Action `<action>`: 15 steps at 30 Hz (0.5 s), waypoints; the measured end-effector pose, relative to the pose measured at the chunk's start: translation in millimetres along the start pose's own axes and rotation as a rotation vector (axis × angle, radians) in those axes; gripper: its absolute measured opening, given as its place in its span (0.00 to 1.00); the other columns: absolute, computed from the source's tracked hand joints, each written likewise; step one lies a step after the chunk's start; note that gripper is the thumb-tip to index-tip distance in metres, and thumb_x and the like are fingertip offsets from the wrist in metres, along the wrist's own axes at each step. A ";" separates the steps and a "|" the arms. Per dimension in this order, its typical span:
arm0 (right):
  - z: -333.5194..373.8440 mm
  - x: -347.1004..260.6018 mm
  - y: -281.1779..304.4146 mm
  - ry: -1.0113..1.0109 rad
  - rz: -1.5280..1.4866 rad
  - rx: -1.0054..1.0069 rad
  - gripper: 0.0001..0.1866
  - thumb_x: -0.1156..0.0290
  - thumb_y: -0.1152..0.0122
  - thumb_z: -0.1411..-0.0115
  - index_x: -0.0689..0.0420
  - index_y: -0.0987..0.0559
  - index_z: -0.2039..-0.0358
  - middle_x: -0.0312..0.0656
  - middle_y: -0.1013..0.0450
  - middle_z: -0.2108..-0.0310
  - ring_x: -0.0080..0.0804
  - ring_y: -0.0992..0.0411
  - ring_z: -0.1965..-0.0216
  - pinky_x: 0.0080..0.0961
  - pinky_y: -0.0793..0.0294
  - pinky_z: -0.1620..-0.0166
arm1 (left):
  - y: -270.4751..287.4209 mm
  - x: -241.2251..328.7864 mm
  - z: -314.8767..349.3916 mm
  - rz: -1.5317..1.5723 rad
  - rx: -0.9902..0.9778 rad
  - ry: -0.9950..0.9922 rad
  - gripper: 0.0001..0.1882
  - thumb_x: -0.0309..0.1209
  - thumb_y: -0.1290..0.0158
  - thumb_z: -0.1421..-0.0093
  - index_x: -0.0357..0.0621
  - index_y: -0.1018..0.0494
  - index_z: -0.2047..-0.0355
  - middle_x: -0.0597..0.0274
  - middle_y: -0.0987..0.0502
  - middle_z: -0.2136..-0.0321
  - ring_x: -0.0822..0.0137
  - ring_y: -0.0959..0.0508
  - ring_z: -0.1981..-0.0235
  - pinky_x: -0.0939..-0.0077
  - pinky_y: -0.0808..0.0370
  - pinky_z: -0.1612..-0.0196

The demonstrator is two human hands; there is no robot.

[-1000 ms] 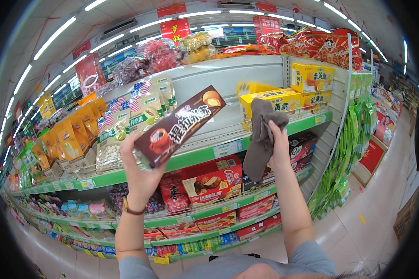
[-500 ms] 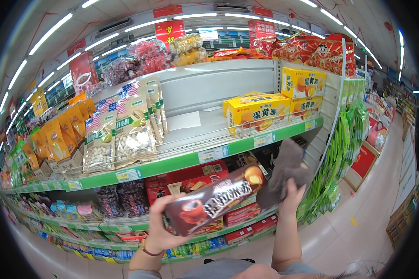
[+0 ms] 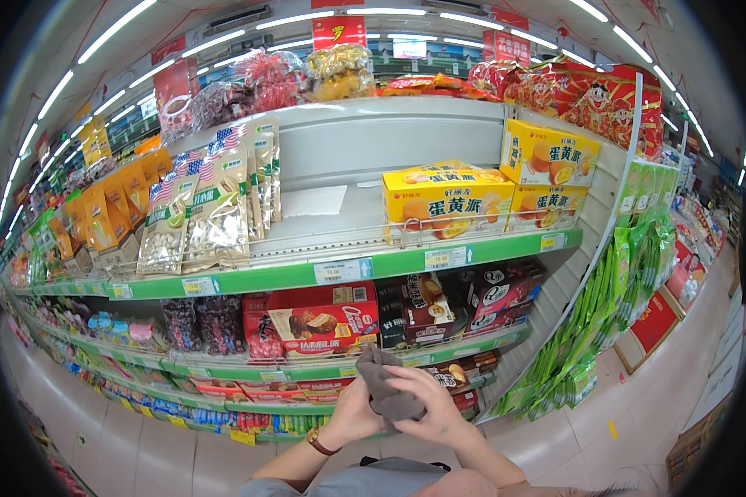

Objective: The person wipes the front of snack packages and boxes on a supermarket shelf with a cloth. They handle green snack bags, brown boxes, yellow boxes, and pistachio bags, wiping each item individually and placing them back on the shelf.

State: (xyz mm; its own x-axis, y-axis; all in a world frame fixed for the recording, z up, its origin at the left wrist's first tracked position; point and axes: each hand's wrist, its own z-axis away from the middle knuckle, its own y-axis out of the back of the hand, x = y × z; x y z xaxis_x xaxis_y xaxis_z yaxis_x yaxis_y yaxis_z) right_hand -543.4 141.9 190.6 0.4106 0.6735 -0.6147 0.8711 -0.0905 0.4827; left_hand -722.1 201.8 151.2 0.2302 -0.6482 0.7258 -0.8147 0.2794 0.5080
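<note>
Low in front of the shelves, both hands are together on a bunched grey-brown cloth (image 3: pixel 376 370). My left hand (image 3: pixel 356 417) grips its left side, the fingers partly hidden behind the fabric. Around the other side, my right hand (image 3: pixel 429 404) has its fingers curled over it. Just beyond the hands, the second shelf holds a dark brown snack box (image 3: pixel 428 308) with a picture on its front. A red box of pies (image 3: pixel 327 325) stands left of that, and more dark boxes (image 3: pixel 506 294) sit to its right.
Yellow cake boxes (image 3: pixel 448 203) are stacked on the upper shelf's right side, nut pouches (image 3: pixel 217 217) on its left. A green shelf edge (image 3: pixel 278 278) with price tags runs across. Green packets (image 3: pixel 588 306) hang at the right end, beside the tiled aisle floor (image 3: pixel 609 398).
The dark brown box has left my left hand; a similar box is visible on the second shelf. My hands have come together lower down, and the left now also grips the cloth.
</note>
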 end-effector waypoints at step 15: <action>69.3 63.9 21.5 -0.097 0.200 0.436 0.31 0.70 0.33 0.58 0.57 0.30 0.51 0.51 0.34 0.45 0.52 0.37 0.44 0.44 0.38 0.42 | -55.4 16.9 22.3 0.597 0.506 0.251 0.38 0.20 0.35 0.52 0.38 0.45 0.45 0.56 0.31 0.51 0.67 0.28 0.50 0.71 0.30 0.46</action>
State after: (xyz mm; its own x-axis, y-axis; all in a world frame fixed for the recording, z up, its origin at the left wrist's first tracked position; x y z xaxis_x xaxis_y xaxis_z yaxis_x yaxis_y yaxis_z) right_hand -479.7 132.1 118.5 0.5864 0.5421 -0.6019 0.7959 -0.5235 0.3040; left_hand -684.9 159.5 125.0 -0.2544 -0.2967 0.9205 -0.9654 0.1347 -0.2234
